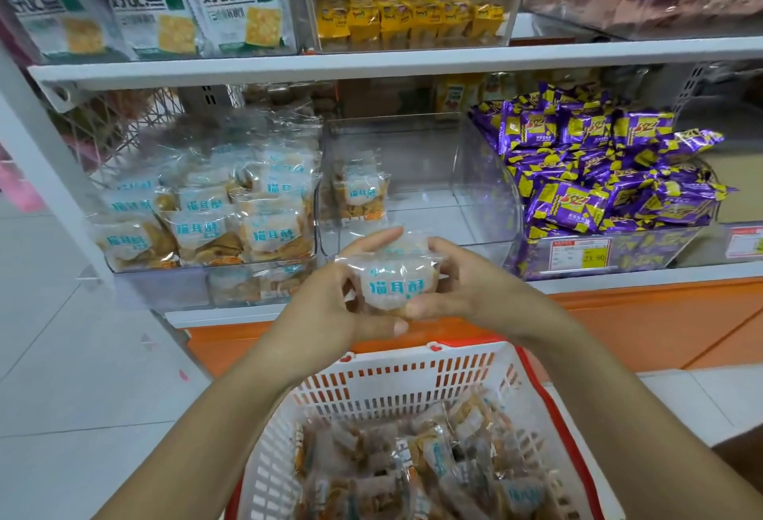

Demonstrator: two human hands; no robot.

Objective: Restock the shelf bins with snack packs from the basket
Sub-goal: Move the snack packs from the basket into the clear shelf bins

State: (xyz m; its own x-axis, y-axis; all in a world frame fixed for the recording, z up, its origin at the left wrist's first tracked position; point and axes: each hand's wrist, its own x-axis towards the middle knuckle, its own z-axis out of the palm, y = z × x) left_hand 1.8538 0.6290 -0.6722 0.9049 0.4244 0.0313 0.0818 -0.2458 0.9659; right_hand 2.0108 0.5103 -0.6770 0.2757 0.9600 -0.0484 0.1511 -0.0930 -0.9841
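Both hands held one snack pack (pixel 392 284) up in front of the lower shelf (pixel 644 274), above the basket's far rim. Left hand (pixel 330 305) gripped its left side, fingers curled behind and thumb across the bottom front. Right hand (pixel 466 288) gripped the right side the same way. Neither was free. The pack was upright with its label facing the camera, not yet inside any bin.

Progress, judged from the layout: early to middle. The left bin (pixel 157 288) at the shelf's left end looked full of the same packs. The middle bin (pixel 433 156), straight behind the held pack, was nearly bare, with one pack (pixel 361 193) standing at its left side. That bin seemed to be the target. The basket (pixel 396 379) below was well loaded with loose packs (pixel 413 470), so plenty was left to move.

Around: a bin of purple packs (pixel 611 181) sat toward the shelf's right end, heaped above its rim, with a price tag (pixel 580 255) on the front. On the upper shelf (pixel 289 65) were yellow packs (pixel 404 16) in a clear bin and green-and-white cracker packs (pixel 235 11) at the left.

Obstacles: the middle bin's front lip sat just behind the hands, so the pack likely needed lifting over it. The upper shelf edge limited headroom. Nothing else blocked the opening.
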